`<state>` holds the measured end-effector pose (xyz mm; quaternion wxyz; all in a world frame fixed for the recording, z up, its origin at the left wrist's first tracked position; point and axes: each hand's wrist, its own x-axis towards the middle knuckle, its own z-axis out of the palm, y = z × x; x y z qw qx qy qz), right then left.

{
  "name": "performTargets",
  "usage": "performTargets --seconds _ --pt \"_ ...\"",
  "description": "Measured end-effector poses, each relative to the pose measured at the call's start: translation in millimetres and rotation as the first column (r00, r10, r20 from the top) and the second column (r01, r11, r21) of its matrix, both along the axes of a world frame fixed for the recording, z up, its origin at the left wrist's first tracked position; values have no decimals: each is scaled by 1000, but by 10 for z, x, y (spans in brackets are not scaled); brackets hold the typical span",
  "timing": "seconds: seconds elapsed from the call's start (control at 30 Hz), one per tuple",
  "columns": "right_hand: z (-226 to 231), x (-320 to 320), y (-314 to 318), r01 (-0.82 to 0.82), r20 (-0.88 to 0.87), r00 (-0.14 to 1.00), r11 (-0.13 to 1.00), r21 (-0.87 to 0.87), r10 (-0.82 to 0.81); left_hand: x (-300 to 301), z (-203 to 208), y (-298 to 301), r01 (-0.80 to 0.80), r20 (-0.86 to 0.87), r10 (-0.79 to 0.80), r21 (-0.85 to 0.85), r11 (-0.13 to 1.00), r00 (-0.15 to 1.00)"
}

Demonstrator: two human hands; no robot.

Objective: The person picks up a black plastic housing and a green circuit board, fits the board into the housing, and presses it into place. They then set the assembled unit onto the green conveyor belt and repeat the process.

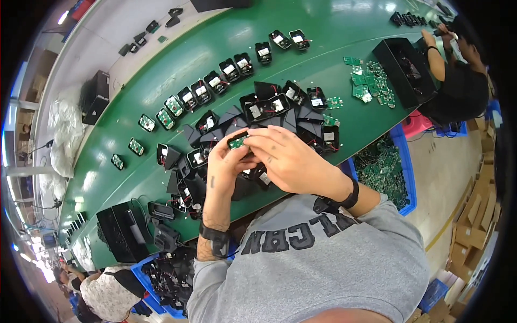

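Over the near side of the bench, my left hand (223,161) is closed around a small black case with a green circuit board (237,142) in it. My right hand (285,159) meets it from the right, fingers bent together at the board's edge. Its fingertips are partly hidden, and I cannot make out whether they pinch a separate part. Below and around my hands lies a pile of open black cases (206,123) and dark covers, some with red wires and white blocks inside.
A curved row of open cases (202,91) runs across the green bench (161,70). Loose circuit boards (371,83) lie at right, near a black box (401,72) and a co-worker (458,81). Blue bins (407,177) of boards and black parts (169,277) stand beside the near edge.
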<state>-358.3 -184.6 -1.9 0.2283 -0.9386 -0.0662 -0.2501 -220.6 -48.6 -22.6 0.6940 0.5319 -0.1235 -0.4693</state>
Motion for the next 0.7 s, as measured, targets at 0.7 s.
performTargets --seconds 0.7 --pt "-939 -720 -1625 660 -163 736 750 -42 -657 2464 246 1643 -461 819 76 241 854 568"
